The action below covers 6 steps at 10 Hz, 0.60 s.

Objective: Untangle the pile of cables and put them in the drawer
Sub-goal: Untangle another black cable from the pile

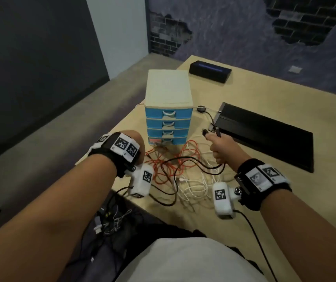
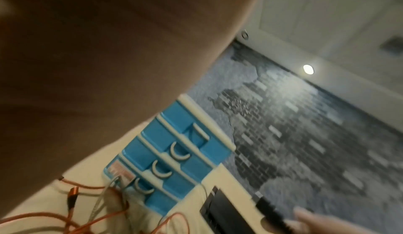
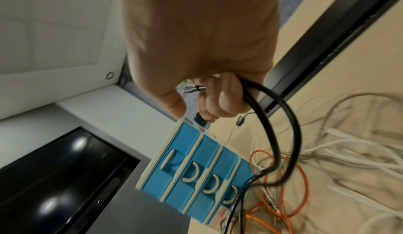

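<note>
The pile of cables (image 1: 183,171) lies on the table (image 1: 244,98) right in front of the small drawer unit (image 1: 169,106), a loose heap of orange cable (image 1: 185,157), white cable (image 1: 195,188) and a black cable (image 1: 193,159) looped through one another; all four blue drawers look closed, so none of the cables is stowed yet. The right hand (image 1: 221,148) is raised above the right side of the heap with its fingers (image 3: 220,98) curled round the black cable, both plug ends bunched at the top of the fist and a doubled loop hanging down into the tangle. The left hand (image 1: 136,143) hovers near the left of the drawer unit; its fingers are hidden behind the wrist gear and the left wrist view shows only palm, so I cannot tell whether it is holding anything. These cables should be light and limp, the thin white ones the quickest to snag, so pulling hard would likely tighten knots; taking hold near a plug end and feeding it back through the loops seems the safer way. To the right lies a flat black device (image 1: 264,135), with a black box (image 1: 209,71) farther back on the table
</note>
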### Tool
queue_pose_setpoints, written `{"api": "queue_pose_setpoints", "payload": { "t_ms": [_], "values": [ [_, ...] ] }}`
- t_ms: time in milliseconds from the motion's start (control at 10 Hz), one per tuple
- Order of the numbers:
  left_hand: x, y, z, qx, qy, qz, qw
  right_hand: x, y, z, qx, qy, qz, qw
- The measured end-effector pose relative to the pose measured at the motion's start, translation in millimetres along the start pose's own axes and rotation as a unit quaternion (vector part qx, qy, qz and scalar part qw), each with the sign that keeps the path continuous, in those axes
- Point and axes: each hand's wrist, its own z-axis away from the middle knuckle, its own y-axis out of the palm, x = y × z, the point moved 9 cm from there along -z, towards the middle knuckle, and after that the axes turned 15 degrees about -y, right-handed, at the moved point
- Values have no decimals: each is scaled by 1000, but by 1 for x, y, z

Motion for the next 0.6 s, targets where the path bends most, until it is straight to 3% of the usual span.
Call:
{"api": "queue_pose_setpoints", "payload": {
  "t_ms": [100,300,400,600],
  "values": [
    [-38,11,-22,23,41,23,999,-9,-12,15,-1,33,-29,999],
    [-142,-23,2,-39,216,63,974,-18,-18,39,24,52,-179,982],
    [-172,-19,-9,-48,232,78,968,-18,-30,47,-8,68,-219,973],
    [-207,23,-52,-43,222,31,974,-19,-49,60,-26,64,-166,984]
  ]
}}
